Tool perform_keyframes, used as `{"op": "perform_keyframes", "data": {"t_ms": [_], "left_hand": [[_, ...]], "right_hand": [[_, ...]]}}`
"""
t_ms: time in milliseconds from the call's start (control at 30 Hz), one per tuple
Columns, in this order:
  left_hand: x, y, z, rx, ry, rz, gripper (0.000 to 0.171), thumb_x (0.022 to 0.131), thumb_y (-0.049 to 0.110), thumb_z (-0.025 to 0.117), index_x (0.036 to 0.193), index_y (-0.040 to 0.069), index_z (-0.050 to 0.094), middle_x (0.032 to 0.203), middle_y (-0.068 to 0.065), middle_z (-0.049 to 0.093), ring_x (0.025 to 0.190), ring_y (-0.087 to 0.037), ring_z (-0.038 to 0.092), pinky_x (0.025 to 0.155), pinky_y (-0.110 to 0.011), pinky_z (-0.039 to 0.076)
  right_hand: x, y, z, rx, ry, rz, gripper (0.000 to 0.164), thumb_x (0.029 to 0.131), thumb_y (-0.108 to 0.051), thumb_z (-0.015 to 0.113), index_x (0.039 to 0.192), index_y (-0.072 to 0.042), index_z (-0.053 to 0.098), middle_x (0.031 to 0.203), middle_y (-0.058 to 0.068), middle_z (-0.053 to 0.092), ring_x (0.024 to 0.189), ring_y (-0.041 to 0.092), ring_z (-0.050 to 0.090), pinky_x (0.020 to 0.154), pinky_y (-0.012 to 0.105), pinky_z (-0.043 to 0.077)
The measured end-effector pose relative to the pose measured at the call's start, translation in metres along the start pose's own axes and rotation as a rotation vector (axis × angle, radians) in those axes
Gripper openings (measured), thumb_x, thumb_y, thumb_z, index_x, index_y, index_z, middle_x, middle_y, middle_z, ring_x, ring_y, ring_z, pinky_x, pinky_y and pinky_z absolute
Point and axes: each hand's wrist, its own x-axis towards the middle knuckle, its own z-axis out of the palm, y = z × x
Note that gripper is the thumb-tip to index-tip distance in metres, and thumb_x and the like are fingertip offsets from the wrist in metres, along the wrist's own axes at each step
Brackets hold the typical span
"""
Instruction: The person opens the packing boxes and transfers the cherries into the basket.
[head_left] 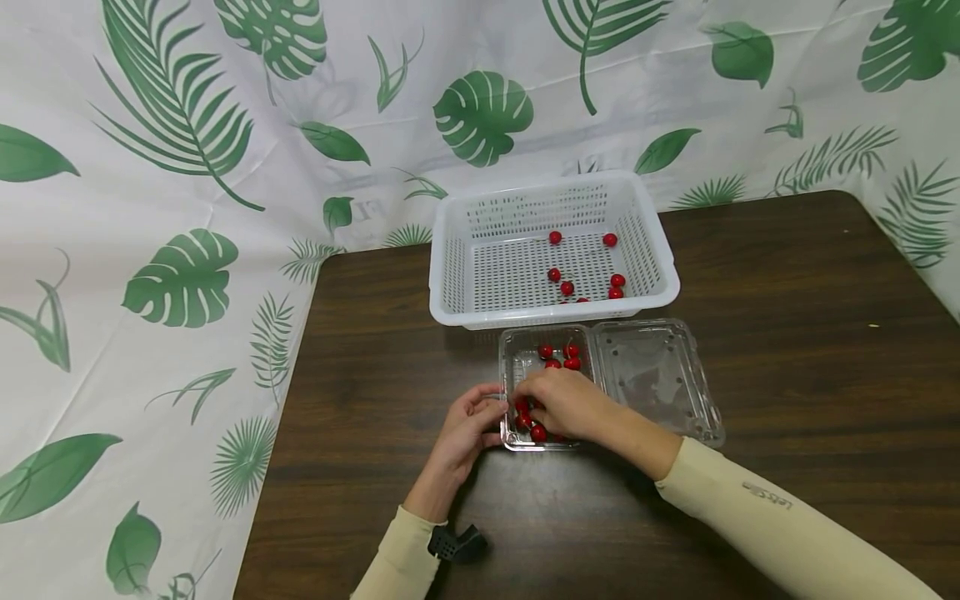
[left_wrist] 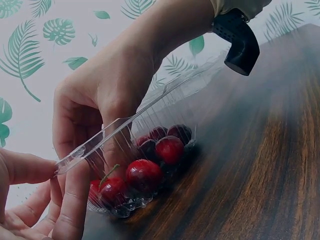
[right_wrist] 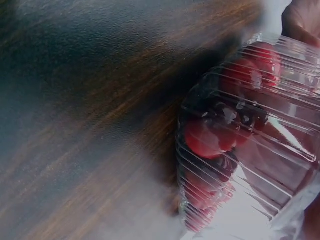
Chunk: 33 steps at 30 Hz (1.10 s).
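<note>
A clear plastic clamshell box [head_left: 510, 367] with several red cherries [head_left: 538, 432] in it lies on the table. My left hand [head_left: 467, 425] pinches its left rim, thumb on top and fingers beneath, as the left wrist view also shows. From the right, my right hand [head_left: 566, 402] reaches down into the box. Its bent fingers are among the cherries near the left wall, and a stemmed cherry [left_wrist: 114, 190] lies right by a fingertip in the left wrist view. The other fingertips are hidden, so I cannot tell whether they grip a cherry.
Just behind the box stands a white perforated basket [head_left: 442, 275] holding several more cherries [head_left: 567, 288]. The box's lid [head_left: 652, 375] lies folded back to the right on the dark wooden table [head_left: 360, 375]. A leaf-patterned sheet [head_left: 300, 208] hangs along the back and left.
</note>
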Motion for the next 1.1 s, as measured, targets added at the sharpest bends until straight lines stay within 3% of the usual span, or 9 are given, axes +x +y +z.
{"op": "perform_keyframes", "data": {"t_ms": [267,600,1100], "left_hand": [[0.0,0.001,0.001,-0.003,-0.005,0.002,0.032,0.09,0.001,0.063,0.12,-0.003,0.054,0.089,-0.003,0.064,0.075,-0.013,0.06,0.053,-0.023,0.054],[0.0,0.003,0.001,0.01,-0.011,-0.007,0.034,0.091,0.002,0.063,0.123,-0.005,0.053,0.091,-0.005,0.064,0.076,-0.014,0.061,0.054,-0.024,0.054],[-0.001,0.003,0.0,0.004,-0.014,-0.004,0.034,0.092,0.001,0.062,0.123,-0.007,0.051,0.089,-0.004,0.063,0.078,-0.014,0.062,0.055,-0.025,0.055]], "right_hand": [[0.001,0.003,0.004,0.005,0.029,-0.047,0.017,0.078,-0.012,0.081,0.091,-0.014,0.071,0.083,-0.005,0.068,0.074,0.013,0.063,0.066,0.032,0.055],[0.0,0.009,0.003,0.08,0.068,-0.048,0.015,0.077,-0.01,0.082,0.086,-0.015,0.071,0.078,-0.007,0.067,0.069,0.008,0.062,0.062,0.027,0.053],[-0.01,0.009,-0.023,0.179,0.136,-0.016,0.025,0.082,-0.008,0.08,0.105,-0.008,0.073,0.097,-0.001,0.071,0.084,0.014,0.066,0.073,0.032,0.056]]}}
